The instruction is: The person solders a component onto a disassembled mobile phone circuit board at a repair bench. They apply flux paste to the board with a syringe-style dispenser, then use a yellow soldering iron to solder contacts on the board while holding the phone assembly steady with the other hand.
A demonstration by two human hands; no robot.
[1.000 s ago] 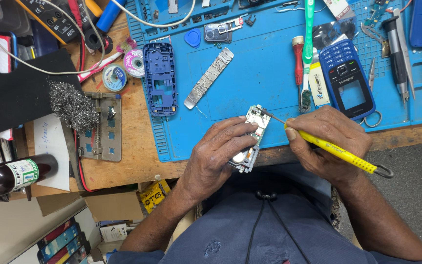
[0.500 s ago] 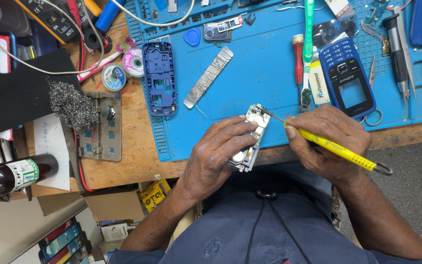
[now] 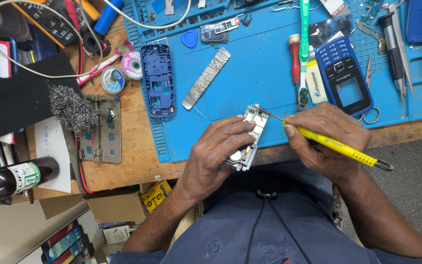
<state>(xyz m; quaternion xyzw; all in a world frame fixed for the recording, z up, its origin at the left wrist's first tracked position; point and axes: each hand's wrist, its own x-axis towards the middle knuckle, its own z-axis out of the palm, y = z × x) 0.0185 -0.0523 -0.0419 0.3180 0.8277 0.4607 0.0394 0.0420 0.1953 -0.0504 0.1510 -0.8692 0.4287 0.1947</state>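
Observation:
My left hand [image 3: 217, 151] grips a small phone circuit board [image 3: 254, 123] over the near edge of the blue work mat [image 3: 250, 73]. My right hand [image 3: 326, 139] holds a yellow-handled screwdriver [image 3: 340, 148] like a pen, its thin metal tip touching the top right corner of the board. A blue phone back frame [image 3: 158, 80] lies to the left on the mat. To the right, above my right hand, rests a blue phone front housing with keypad [image 3: 344, 76].
On the mat lie a solder-covered metal strip [image 3: 206, 77], a red screwdriver [image 3: 295, 58], a green toothbrush [image 3: 304, 49], tweezers and scissors. On the wooden bench at left are steel wool [image 3: 72, 107], a metal board holder [image 3: 102, 129], solder reels, a multimeter and a brown bottle [image 3: 10, 178].
The screwdriver tip has stayed at the top corner of the board with only slight shifts of my right hand. My left hand keeps the same grip.

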